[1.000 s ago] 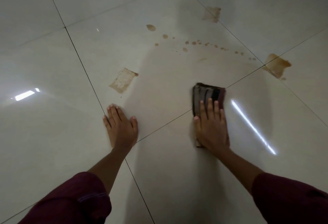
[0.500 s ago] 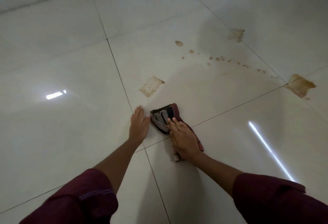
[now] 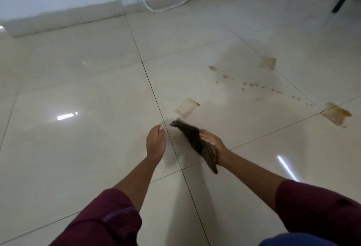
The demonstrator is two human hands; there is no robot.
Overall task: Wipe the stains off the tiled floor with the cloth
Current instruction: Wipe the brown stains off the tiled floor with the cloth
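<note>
You are between strokes, with the wiping of the nearest mark about to begin rather than under way. Your right hand point(image 3: 212, 143) grips the cloth point(image 3: 197, 144) along one edge, fingers curled over it, and the cloth appears to be lifted or dragged at a slant, its far corner reaching toward the squarish pale stain point(image 3: 186, 107) just beyond it; motion blur makes it hard to say whether that corner touches the tile. Your left hand point(image 3: 155, 142) holds nothing; its fingers look loosely drawn together, near the dark grout line point(image 3: 154, 93), and you cannot tell from here whether it rests on the tiled floor point(image 3: 88, 148) or hovers just above. The next move, as it looks, calls for laying the cloth flat over that squarish stain and pressing down with the palm so the whole patch is covered before rubbing. The cloth itself is dark, brownish-grey, folded into a long limp strip that sags where it is unsupported, so it should flatten readily. Further off, a trail of small brown drops point(image 3: 254, 84) runs to the right, and two larger blotches, the far blotch point(image 3: 268, 63) and the right blotch point(image 3: 336, 114), remain unwiped.
</note>
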